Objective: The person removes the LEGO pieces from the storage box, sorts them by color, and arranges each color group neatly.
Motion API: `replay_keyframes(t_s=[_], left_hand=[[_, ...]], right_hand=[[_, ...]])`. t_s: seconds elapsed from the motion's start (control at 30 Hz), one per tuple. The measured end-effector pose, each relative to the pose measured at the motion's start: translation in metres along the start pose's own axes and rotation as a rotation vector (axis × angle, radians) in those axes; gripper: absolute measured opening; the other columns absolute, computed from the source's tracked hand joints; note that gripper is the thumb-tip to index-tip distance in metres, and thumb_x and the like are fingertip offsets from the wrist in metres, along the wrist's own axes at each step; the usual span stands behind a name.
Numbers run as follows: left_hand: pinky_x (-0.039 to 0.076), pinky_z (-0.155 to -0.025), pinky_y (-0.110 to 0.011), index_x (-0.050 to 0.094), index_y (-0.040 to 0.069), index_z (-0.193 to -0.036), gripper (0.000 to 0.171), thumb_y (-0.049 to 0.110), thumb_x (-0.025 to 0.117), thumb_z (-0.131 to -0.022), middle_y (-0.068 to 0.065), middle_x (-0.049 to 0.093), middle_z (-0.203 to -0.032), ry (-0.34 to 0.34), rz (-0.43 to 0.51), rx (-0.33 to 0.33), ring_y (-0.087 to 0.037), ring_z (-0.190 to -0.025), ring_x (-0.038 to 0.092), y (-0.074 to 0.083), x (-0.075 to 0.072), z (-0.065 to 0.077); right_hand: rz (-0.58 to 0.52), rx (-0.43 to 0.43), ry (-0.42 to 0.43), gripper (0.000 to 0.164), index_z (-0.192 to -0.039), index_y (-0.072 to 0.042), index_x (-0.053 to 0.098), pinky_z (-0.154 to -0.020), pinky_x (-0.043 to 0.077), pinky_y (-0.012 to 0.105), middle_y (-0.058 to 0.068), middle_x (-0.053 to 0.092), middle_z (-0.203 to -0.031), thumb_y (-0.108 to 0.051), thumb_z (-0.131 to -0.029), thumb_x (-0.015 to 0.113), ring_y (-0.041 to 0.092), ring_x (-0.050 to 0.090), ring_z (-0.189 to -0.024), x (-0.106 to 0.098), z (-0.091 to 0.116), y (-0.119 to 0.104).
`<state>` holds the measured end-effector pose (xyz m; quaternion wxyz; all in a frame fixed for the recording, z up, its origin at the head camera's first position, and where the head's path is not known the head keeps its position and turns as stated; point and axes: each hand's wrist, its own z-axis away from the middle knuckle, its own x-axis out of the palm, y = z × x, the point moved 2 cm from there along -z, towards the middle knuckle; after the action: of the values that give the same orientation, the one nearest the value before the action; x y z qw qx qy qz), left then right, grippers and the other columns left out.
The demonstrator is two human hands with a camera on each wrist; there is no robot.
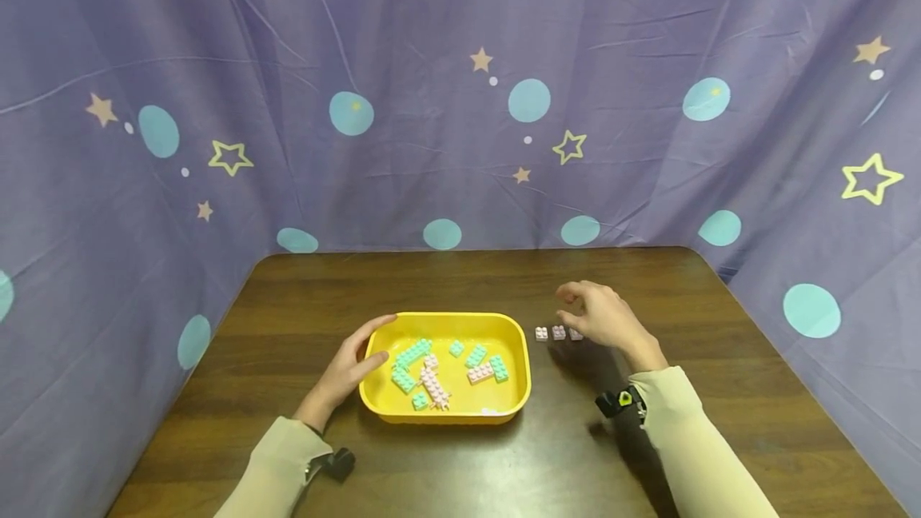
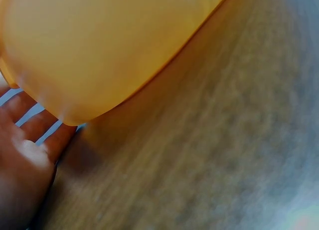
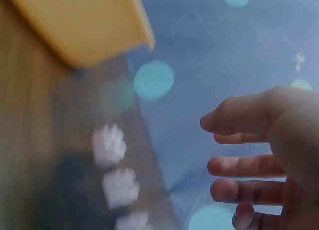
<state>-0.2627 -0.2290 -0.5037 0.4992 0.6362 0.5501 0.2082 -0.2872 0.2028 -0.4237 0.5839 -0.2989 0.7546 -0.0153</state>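
Observation:
A yellow plastic tray (image 1: 446,417) stands on the table with several mint-green and pink toy building bricks lying loose inside. My left hand (image 1: 350,362) holds the tray's left end, the thumb over the rim and the fingers along the outside; the left wrist view shows the fingers (image 2: 37,125) against the outer wall. My right hand (image 1: 608,318) hovers with loosely bent fingers and nothing in it. Near it, to the right of the tray, three small pale pink bricks (image 1: 558,332) sit in a row, and the hand partly covers the rightmost one.
A dark brown wooden table (image 1: 446,470) lies under everything. Behind it and along both sides hangs a purple curtain (image 1: 432,38) with stars and teal dots. Inside the tray, a green brick (image 1: 499,368) lies beside a pink brick (image 1: 480,374).

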Motion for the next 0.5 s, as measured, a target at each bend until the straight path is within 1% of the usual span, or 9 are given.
replay_keyframes(t_s=[0.17,0.3,0.4,0.5], left_hand=[[0.036,-0.104,-0.016,0.042,0.001,-0.144,0.055,-0.002,0.057,-0.092,-0.023,0.042,-0.148,-0.005,0.006,-0.01,-0.03,-0.13,0.045,0.0,0.002,-0.001],[0.038,-0.103,-0.017,0.041,0.0,-0.144,0.055,-0.002,0.057,-0.092,-0.024,0.041,-0.148,-0.003,0.02,-0.014,-0.031,-0.128,0.046,0.0,0.002,-0.002],[0.04,-0.101,-0.017,0.042,-0.001,-0.144,0.055,-0.003,0.057,-0.091,-0.025,0.042,-0.147,0.003,0.029,-0.01,-0.03,-0.126,0.047,0.001,0.001,-0.001],[0.04,-0.101,-0.018,0.042,-0.001,-0.144,0.055,-0.002,0.057,-0.091,-0.025,0.042,-0.147,0.0,0.026,-0.012,-0.027,-0.126,0.047,0.001,0.0,-0.001]], right_hand=[[-0.005,-0.088,0.028,0.029,-0.109,-0.02,0.069,-0.072,0.051,0.036,-0.002,0.07,-0.101,-0.028,-0.082,0.073,0.017,0.063,-0.089,-0.004,-0.013,-0.034],[-0.03,-0.159,0.038,0.028,-0.108,-0.021,0.069,-0.068,0.049,0.032,-0.004,0.068,-0.098,-0.028,-0.081,0.074,0.014,0.062,-0.084,-0.002,-0.023,-0.062],[-0.048,-0.203,0.025,0.027,-0.108,-0.021,0.069,-0.066,0.048,0.03,-0.004,0.068,-0.097,-0.029,-0.082,0.073,0.013,0.062,-0.081,0.003,-0.031,-0.082],[-0.039,-0.235,0.0,0.028,-0.109,-0.021,0.069,-0.067,0.049,0.03,-0.005,0.068,-0.097,-0.031,-0.083,0.073,0.012,0.063,-0.083,0.011,-0.038,-0.1]])
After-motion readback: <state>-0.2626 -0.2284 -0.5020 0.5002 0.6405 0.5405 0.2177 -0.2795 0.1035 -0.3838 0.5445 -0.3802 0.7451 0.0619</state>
